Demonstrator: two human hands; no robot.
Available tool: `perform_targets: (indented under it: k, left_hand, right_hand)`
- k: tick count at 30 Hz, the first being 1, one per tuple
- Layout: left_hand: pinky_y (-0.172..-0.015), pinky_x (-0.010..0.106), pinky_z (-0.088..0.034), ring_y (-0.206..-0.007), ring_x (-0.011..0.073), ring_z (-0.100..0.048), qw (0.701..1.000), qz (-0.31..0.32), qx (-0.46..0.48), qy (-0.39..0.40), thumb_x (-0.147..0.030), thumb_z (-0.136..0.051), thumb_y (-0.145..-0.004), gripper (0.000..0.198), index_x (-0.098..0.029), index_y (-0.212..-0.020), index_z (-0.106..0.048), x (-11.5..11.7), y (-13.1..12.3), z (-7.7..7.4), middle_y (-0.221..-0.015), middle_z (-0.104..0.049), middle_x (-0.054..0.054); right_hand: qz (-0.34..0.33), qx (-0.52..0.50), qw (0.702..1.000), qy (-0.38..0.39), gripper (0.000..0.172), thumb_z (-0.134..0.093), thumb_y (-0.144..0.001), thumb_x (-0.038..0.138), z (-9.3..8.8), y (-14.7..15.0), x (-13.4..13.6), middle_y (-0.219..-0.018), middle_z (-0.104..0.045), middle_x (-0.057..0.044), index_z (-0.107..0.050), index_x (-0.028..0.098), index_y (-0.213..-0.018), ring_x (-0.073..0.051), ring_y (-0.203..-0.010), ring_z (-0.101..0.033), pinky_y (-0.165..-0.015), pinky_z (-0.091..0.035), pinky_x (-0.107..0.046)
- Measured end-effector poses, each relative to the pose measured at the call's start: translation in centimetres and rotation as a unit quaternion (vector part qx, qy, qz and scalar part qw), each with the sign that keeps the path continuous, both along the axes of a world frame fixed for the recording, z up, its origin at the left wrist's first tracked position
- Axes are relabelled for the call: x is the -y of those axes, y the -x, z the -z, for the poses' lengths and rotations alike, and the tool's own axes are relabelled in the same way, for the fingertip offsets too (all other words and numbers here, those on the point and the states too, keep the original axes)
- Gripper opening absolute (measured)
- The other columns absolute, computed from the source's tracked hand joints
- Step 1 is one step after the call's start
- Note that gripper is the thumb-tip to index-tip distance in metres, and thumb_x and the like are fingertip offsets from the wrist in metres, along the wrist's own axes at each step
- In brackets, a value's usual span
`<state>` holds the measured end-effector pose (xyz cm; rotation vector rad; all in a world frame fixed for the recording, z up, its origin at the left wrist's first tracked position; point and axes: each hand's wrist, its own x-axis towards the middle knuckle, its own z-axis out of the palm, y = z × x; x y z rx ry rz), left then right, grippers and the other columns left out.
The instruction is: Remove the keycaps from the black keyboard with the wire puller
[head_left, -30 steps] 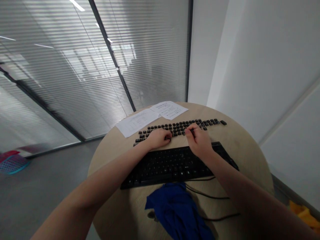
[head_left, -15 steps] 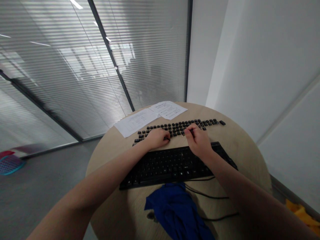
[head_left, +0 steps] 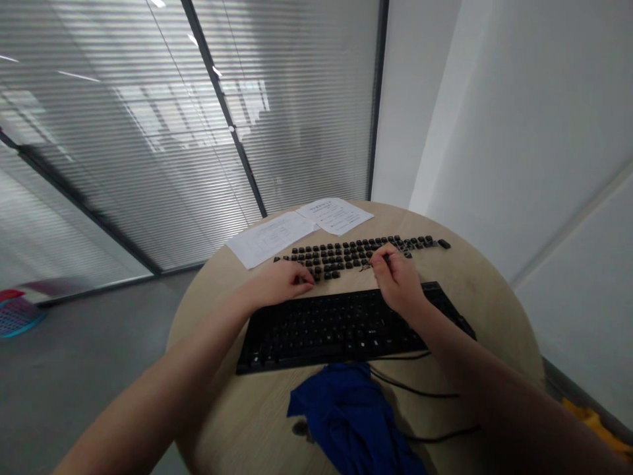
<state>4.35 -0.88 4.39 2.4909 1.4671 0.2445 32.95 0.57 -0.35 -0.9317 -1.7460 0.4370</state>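
Note:
A black keyboard (head_left: 341, 326) lies across a round wooden table (head_left: 475, 284). Behind it, several loose black keycaps (head_left: 346, 252) are laid out in rows. My left hand (head_left: 279, 282) rests at the left end of the rows, its fingers curled onto keycaps near the keyboard's far edge. My right hand (head_left: 395, 280) is further right, fingers pinched on a keycap at the front of the rows. What exactly either hand holds is too small to make out.
Two printed paper sheets (head_left: 301, 227) lie at the table's far side. A blue cloth (head_left: 353, 419) is bunched at the near edge, over black cables (head_left: 420, 392). Glass walls with blinds stand behind. A pink and blue basket (head_left: 17, 313) sits on the floor at left.
My left hand has slid left and slightly nearer along the keycap rows. My right hand has stayed about where it was. The view shifted slightly.

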Motion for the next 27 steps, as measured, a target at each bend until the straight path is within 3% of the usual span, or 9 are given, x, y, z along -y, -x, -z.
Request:
perform_targets:
  k: [3,6,9,14,20,27]
  left_hand:
    - [-0.085,0.032,-0.053,-0.091,0.0182,-0.072,0.997,0.035,0.063,0.037,-0.031,-0.061,-0.093,0.022,-0.021,-0.101,-0.079,1.3,0.8,0.9,-0.104,-0.079,0.005]
    - [-0.099,0.037,-0.053,-0.108,0.0198,-0.071,0.985,0.108,0.124,0.047,-0.03,-0.062,-0.094,0.023,-0.021,-0.108,-0.078,1.9,0.8,2.2,-0.119,-0.076,0.008]
    - [-0.112,0.044,-0.048,-0.126,0.0242,-0.065,0.979,0.153,0.129,0.04,-0.026,-0.068,-0.091,0.029,-0.022,-0.118,-0.076,2.1,0.6,3.1,-0.135,-0.07,0.011]
    - [-0.12,0.05,-0.042,-0.141,0.0297,-0.056,0.978,0.17,0.105,0.058,-0.016,-0.069,-0.084,0.046,-0.021,-0.13,-0.07,2.0,0.6,4.0,-0.153,-0.058,0.013]
    - [-0.119,0.043,-0.044,-0.137,0.0275,-0.059,0.974,0.198,0.09,0.06,-0.012,-0.063,-0.084,0.047,-0.02,-0.129,-0.069,1.8,0.5,4.2,-0.151,-0.058,0.012]
    - [-0.115,0.043,-0.046,-0.129,0.0277,-0.063,0.972,0.205,0.106,0.045,-0.03,-0.069,-0.09,0.038,-0.019,-0.126,-0.071,1.5,0.3,4.5,-0.142,-0.064,0.013]
  right_hand:
    - [-0.063,-0.022,0.997,0.038,0.029,-0.048,-0.105,0.047,0.6,0.1,0.1,-0.06,-0.049,0.005,-0.054,0.024,-0.089,-0.014,-0.05,-0.049,-0.051,-0.037,-0.026]
    - [-0.117,-0.04,0.989,0.078,0.036,-0.048,-0.105,0.055,1.0,0.4,0.9,-0.06,-0.05,0.006,-0.054,0.024,-0.088,-0.012,-0.049,-0.048,-0.049,-0.037,-0.025]
    - [-0.174,-0.058,0.974,0.132,0.043,-0.049,-0.102,0.063,0.9,0.9,2.3,-0.058,-0.05,0.006,-0.053,0.023,-0.086,-0.011,-0.047,-0.047,-0.047,-0.037,-0.023]
    - [-0.263,-0.036,0.935,0.237,0.051,-0.055,-0.096,0.071,0.8,2.1,4.3,-0.057,-0.052,0.005,-0.055,0.021,-0.085,-0.01,-0.046,-0.047,-0.045,-0.037,-0.022]
    - [-0.319,0.019,0.908,0.271,0.047,-0.056,-0.099,0.065,1.9,2.7,4.8,-0.055,-0.05,0.006,-0.056,0.02,-0.084,-0.009,-0.045,-0.043,-0.043,-0.031,-0.02]
    - [-0.318,0.06,0.91,0.258,0.039,-0.054,-0.103,0.055,2.3,2.3,4.7,-0.057,-0.049,0.006,-0.057,0.02,-0.087,-0.01,-0.046,-0.042,-0.044,-0.03,-0.021]
